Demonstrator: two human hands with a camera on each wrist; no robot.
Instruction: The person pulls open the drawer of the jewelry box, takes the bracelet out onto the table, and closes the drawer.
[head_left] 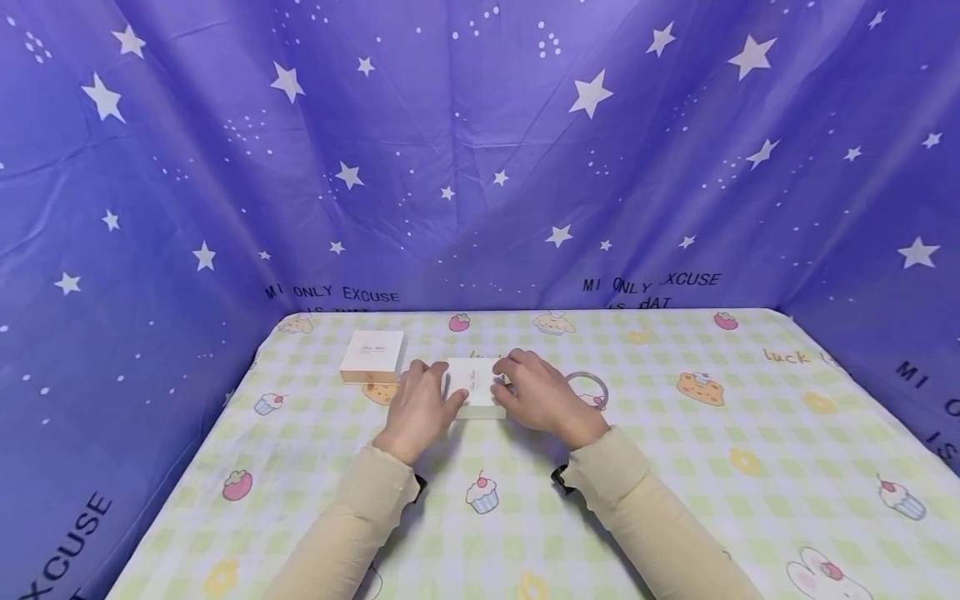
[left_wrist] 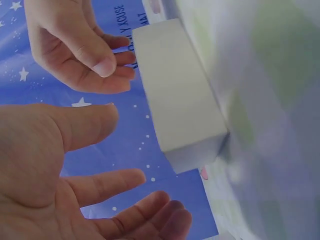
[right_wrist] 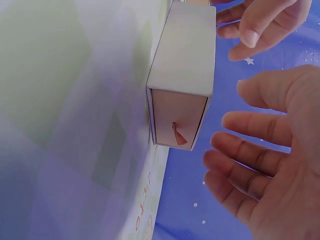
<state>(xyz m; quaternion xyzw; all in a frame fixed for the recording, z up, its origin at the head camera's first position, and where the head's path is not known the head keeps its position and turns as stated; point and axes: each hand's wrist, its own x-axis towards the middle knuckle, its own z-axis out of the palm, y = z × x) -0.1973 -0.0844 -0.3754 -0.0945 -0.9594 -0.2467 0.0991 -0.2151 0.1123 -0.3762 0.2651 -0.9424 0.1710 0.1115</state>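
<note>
A white box (head_left: 477,382) with small print on its top lies on the cloth between both hands. In the right wrist view, its end holds a pinkish drawer front (right_wrist: 170,110) with a small brown ribbon pull (right_wrist: 179,136). My left hand (head_left: 422,404) hovers at the box's left side, thumb and fingers spread and relaxed. On the opposite side, my right hand (head_left: 546,396) is held the same way, fingers loosely bent. Both wrist views show a gap between fingertips and box (left_wrist: 175,85), and neither hand grips anything.
Behind my left hand, a second white box (head_left: 373,352) with an orange-brown side stands on the checked tablecloth (head_left: 660,500). A grey ring-shaped object (head_left: 605,390) lies beside my right hand. A purple star-patterned curtain (head_left: 465,108) hangs along the table's back and sides.
</note>
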